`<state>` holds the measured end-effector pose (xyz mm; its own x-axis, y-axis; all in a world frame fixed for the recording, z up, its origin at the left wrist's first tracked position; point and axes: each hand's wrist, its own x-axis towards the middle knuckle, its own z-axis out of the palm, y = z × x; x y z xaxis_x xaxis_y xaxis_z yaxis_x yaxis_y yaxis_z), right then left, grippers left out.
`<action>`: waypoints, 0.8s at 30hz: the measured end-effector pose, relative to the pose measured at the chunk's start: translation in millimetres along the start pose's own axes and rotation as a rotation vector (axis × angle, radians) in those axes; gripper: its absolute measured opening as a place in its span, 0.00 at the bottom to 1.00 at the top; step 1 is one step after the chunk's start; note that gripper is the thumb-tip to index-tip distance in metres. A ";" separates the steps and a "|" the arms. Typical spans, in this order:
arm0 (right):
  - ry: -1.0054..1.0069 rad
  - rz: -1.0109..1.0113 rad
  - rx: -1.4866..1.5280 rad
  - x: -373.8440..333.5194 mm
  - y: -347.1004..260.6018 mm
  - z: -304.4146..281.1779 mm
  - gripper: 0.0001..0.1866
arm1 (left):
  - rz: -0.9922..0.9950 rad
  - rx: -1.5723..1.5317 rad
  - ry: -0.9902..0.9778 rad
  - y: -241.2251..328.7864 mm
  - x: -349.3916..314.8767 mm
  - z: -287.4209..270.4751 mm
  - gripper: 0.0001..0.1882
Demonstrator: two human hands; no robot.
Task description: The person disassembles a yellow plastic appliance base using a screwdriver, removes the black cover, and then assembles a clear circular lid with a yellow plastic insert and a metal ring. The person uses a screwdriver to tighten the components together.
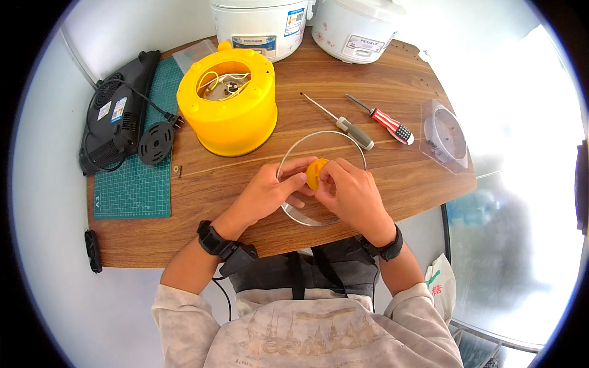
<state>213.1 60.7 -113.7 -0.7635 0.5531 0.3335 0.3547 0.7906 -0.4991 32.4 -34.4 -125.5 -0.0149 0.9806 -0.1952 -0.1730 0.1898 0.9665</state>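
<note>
One yellow cap point(315, 175) was pinched over the counter point(215, 184) by the closed left grip point(270, 187) and right grip point(354, 187), its rim partly hidden. One metal hoop point(300, 216), partly covered, was seen around it. Two screwdrivers point(357, 134), one yellow appliance housing point(239, 126) and two top-cropped rice cookers point(359, 34) were placed beyond.

The small round yellow plastic piece point(314, 174) looks smooth; the thin silver metal ring point(300, 218) is shiny. The large yellow drum-shaped plastic housing point(239, 129) is smooth and glossy. The brown wood-grained table point(399, 178) has a low sheen, while the flat green rectangular mat point(132, 199) looks matt. The long grey-handled screwdriver point(339, 121) has a bright metal shaft. The clear moulded plastic tray point(430, 122) is glossy, and the beige shirt point(343, 334) is matt cloth.
</note>
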 end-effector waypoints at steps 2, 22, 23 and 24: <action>0.016 -0.003 0.004 -0.5 0.5 1.1 0.09 | 0.017 0.015 -0.002 -1.8 0.5 -1.6 0.22; -0.104 -0.124 -0.115 -3.1 -2.0 -10.9 0.07 | -0.008 -0.007 -0.004 -1.6 0.3 -3.0 0.23; -0.089 -0.118 -0.103 -2.4 -1.5 -10.5 0.07 | -0.010 0.005 -0.005 -1.0 0.5 -3.1 0.23; -0.074 -0.112 -0.091 -1.8 -0.6 -9.3 0.07 | -0.006 0.001 -0.010 -1.5 0.7 -3.3 0.24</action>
<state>219.2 61.7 -106.6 -0.8377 0.4415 0.3214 0.3095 0.8687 -0.3867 29.4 -34.2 -127.6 -0.0040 0.9800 -0.1989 -0.1722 0.1952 0.9655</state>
